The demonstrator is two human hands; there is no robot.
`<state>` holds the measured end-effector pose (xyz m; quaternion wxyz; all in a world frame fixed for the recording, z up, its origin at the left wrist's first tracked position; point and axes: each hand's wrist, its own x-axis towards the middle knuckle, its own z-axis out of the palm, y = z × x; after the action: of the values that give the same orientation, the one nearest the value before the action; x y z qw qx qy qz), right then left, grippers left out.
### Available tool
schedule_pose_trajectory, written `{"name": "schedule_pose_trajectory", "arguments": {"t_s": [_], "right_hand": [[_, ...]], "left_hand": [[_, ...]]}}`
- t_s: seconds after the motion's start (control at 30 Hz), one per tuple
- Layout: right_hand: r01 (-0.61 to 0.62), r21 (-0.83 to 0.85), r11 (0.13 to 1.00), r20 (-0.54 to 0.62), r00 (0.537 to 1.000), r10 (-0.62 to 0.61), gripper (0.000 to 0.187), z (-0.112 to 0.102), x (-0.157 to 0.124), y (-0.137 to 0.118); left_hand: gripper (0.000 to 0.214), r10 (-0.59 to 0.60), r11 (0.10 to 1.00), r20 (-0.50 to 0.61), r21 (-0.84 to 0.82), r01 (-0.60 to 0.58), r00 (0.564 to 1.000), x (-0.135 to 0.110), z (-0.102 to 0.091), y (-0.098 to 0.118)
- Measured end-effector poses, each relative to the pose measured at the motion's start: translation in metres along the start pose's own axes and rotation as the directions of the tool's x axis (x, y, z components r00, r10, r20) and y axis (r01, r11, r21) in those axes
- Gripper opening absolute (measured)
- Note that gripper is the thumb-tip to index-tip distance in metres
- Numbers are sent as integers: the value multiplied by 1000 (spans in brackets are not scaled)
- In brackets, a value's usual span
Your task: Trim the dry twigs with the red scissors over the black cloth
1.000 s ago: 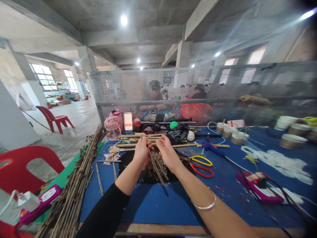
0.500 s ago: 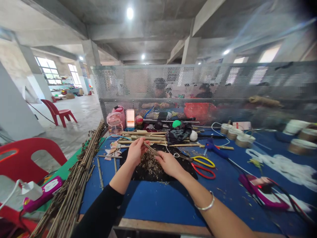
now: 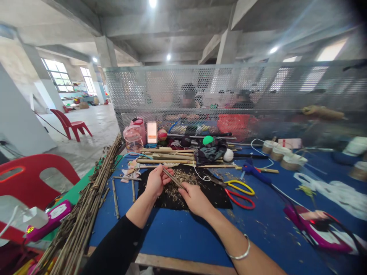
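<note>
A few thin brown sticks point(image 3: 173, 178) slant between my two hands over a black cloth point(image 3: 149, 191) strewn with small dry plant bits point(image 3: 187, 176). My left hand point(image 3: 157, 181) pinches their upper end near the thumb, palm turned up and the other fingers loosely curled. Around the lower end my right hand point(image 3: 197, 199) is closed, with thumb and fingers pressed together. Scissors point(image 3: 239, 194) with one yellow and one red handle lie right of my right hand, blades on the cloth. A white cord point(image 3: 200, 176) curls on the cloth behind my hands.
Bundled twigs point(image 3: 91, 202) run along the table's left side. Cut bamboo sticks point(image 3: 169, 156) lie behind the cloth. At right are a blue glue gun point(image 3: 254, 172), a purple power strip point(image 3: 318, 229) and tape rolls point(image 3: 294, 160). A perforated metal screen point(image 3: 137, 91) stands behind; people sit beyond it.
My hands still hold the sticks, now slightly lower and nearer me, uncovering more of the plant bits behind. The left fingers have opened a little. The camera view has shifted slightly.
</note>
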<state>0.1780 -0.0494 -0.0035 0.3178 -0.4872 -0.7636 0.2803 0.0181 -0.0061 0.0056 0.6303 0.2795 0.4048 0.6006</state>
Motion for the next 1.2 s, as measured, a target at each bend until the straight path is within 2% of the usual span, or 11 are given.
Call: {"name": "schedule_pose_trajectory", "arguments": {"t_s": [0.13, 0.23, 0.3, 0.4, 0.6, 0.67, 0.8, 0.93, 1.03, 1.13, 1.2], "right_hand": [[-126, 320, 939, 69, 992, 110, 16, 1, 2, 2], [-339, 592, 731, 264, 939, 221, 27, 1, 0, 0], [-435, 683, 587, 375, 898, 229, 31, 2, -1, -3], [-447, 736, 509, 400, 893, 207, 33, 2, -1, -5], [-333, 698, 634, 198, 941, 275, 33, -6, 3, 4], [-298, 707, 641, 153, 950, 273, 34, -11, 4, 6], [-291, 738, 609, 180, 954, 238, 35, -14, 5, 6], [-235, 692, 682, 153, 972, 179, 34, -10, 6, 7], [-171, 637, 752, 37, 981, 191, 33, -16, 9, 16], [-106, 576, 810, -149, 961, 232, 33, -27, 13, 27], [-78, 548, 833, -208, 952, 226, 33, -30, 15, 30]], "left_hand": [[34, 18, 1000, 82, 19, -20, 996, -1, 3, -3], [42, -38, 998, 214, 51, 27, 976, -3, 4, -7], [44, -96, 992, 287, 103, 69, 953, -4, 4, -10], [44, -133, 982, 317, 173, 81, 939, -3, 3, -15], [41, -80, 970, 335, 243, -4, 939, -4, 2, -9], [40, -65, 970, 340, 244, -21, 938, -6, 1, -6], [35, -29, 973, 310, 227, -45, 950, -10, 2, -4], [32, -31, 982, 327, 186, -32, 944, -9, 4, -7], [31, -44, 977, 267, 211, -14, 963, -6, 4, -9], [31, -47, 969, 222, 246, -9, 974, -3, 2, -8], [33, -56, 963, 231, 268, -8, 971, -3, 2, -8]]}}
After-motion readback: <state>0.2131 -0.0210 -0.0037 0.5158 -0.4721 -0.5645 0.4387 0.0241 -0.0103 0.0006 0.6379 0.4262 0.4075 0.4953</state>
